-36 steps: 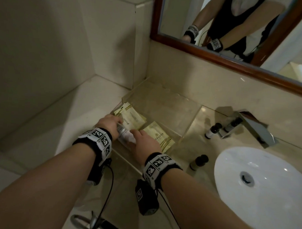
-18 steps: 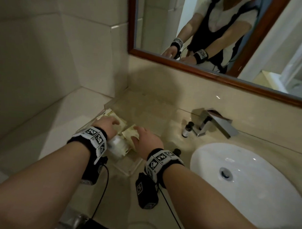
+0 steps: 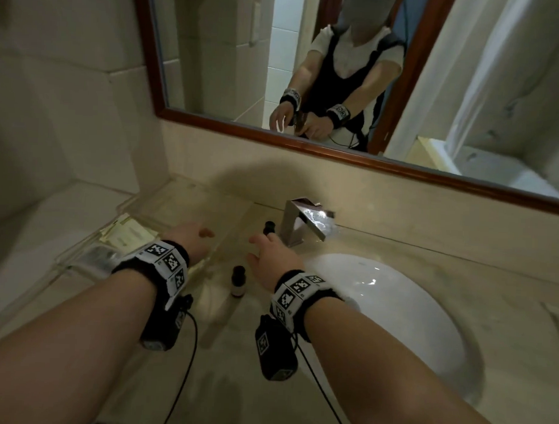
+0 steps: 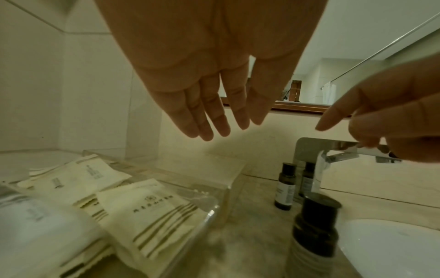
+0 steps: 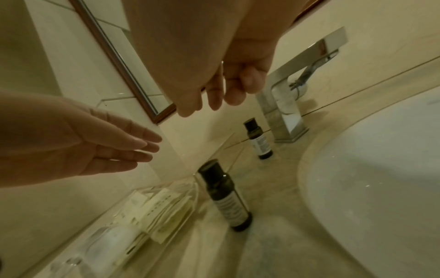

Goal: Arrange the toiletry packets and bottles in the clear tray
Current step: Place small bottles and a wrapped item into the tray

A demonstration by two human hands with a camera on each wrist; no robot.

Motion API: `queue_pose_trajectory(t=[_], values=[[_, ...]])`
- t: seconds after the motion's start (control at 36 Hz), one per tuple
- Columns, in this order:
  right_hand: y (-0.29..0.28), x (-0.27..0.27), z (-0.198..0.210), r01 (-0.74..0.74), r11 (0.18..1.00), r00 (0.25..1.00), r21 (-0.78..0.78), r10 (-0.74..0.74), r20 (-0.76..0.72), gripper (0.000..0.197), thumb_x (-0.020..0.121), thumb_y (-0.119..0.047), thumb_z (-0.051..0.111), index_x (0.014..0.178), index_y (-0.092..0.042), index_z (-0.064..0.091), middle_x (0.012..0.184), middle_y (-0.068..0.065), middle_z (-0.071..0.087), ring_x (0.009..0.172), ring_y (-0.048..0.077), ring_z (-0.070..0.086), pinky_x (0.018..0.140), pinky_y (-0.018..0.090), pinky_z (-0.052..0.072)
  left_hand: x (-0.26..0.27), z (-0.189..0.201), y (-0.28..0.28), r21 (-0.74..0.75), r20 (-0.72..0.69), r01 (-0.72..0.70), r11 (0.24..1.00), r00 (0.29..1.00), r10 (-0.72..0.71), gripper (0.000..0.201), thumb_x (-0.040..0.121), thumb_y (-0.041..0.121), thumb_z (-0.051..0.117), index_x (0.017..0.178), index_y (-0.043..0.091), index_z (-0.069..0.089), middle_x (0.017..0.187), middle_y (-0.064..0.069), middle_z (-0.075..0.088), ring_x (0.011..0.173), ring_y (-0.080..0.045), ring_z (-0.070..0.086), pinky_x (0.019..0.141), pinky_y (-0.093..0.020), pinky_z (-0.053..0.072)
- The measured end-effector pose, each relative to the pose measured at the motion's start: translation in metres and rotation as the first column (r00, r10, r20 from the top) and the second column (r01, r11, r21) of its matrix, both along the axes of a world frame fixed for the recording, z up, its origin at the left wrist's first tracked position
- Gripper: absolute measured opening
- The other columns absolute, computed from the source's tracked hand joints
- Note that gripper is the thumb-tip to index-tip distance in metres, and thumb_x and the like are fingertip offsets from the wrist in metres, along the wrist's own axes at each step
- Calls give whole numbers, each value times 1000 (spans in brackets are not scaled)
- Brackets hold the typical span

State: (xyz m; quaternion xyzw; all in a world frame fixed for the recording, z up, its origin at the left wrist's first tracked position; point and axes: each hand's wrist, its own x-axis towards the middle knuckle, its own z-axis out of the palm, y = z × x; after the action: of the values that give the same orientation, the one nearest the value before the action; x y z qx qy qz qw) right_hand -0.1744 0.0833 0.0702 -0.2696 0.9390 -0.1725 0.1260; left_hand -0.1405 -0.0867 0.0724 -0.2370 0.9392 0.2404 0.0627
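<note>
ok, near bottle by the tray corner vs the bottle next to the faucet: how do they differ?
The near bottle stands just outside the clear tray, at its corner; the far bottle stands at the faucet base. The right hand hovers above the far one, none over the near one. Shared: dark body, black cap, pale label, upright on the counter, neither in the tray yet.

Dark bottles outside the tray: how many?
3. One near bottle stands by the clear tray corner; two stand by the faucet base. None seems hidden.
</note>
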Motion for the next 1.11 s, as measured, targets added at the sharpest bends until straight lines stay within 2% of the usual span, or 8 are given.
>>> queue_pose_trajectory(t=[0.14, 0.31, 0.47, 0.58, 0.69, 0.86, 0.94, 1.11], values=[[8, 1, -12, -53, 996, 993, 71, 45, 110, 49, 97, -35, 45, 143, -24, 31, 148, 7, 29, 122, 31, 50, 98, 42, 46, 8, -7, 8, 2, -22, -26, 1000, 999, 26, 36, 91, 24, 53, 126, 16, 56, 132, -8, 56, 121, -25, 52, 98, -29, 41], [-16, 2, -35, -146, 976, 978, 163, 118, 171, 59, 96, -26, 49, 147, -33, 19, 144, 7, 29, 113, 32, 54, 92, 42, 50, 25, -16, -15, 11, -30, -72, 997, 997, 72, 31, 87, 19, 58, 118, 17, 61, 126, -7, 59, 115, -25, 56, 94, -29, 44], [-44, -3, -50, -105, 965, 983, 241, 65, 171, 37, 96, -18, 45, 133, -18, 44, 130, 10, 42, 109, 31, 55, 87, 38, 48, 33, -27, -54, 12, -24, -92, 996, 995, 92, 30, 88, 15, 56, 117, 16, 61, 129, -6, 58, 119, -24, 54, 97, -28, 42], [-55, -6, -51, -8, 968, 991, 251, -25, 128, 25, 96, -20, 43, 118, -10, 53, 116, 11, 55, 103, 30, 58, 75, 33, 44, 31, -32, -78, 39, -33, -76, 996, 996, 77, 30, 90, 16, 55, 120, 15, 61, 130, -6, 59, 119, -24, 55, 98, -29, 42], [-64, -3, -40, 126, 991, 980, 44, -132, 146, 22, 95, -24, 49, 107, -9, 59, 93, 6, 56, 92, 26, 60, 69, 29, 41, 29, -34, -99, 49, -18, -51, 998, 999, 52, 33, 90, 17, 54, 123, 16, 59, 129, -5, 60, 119, -23, 55, 99, -31, 44], [-103, 15, -36, 264, 895, 949, -360, -173, 265, 26, 90, -32, 58, 109, -15, 60, 102, 2, 64, 91, 17, 60, 77, 28, 48, 32, -36, -118, 104, -2, -50, 993, 999, 51, 33, 92, 17, 53, 124, 13, 56, 130, -7, 59, 120, -24, 54, 99, -31, 42], [-126, 31, -47, 312, 868, 915, -386, -165, 369, 19, 87, -31, 62, 102, -19, 58, 100, 2, 66, 91, 18, 63, 80, 30, 52, 36, -40, -127, 159, 50, -65, 985, 997, 58, 33, 92, 20, 51, 124, 12, 57, 125, -9, 62, 114, -24, 59, 97, -31, 46], [-152, 56, -75, 260, 905, 937, -336, -152, 315, 19, 91, -24, 58, 107, -14, 55, 111, 4, 60, 97, 18, 57, 77, 22, 41, 43, -53, -127, 315, 142, -65, 947, 990, 20, 29, 94, 23, 51, 114, 7, 63, 107, -14, 69, 97, -28, 68, 87, -38, 57]])
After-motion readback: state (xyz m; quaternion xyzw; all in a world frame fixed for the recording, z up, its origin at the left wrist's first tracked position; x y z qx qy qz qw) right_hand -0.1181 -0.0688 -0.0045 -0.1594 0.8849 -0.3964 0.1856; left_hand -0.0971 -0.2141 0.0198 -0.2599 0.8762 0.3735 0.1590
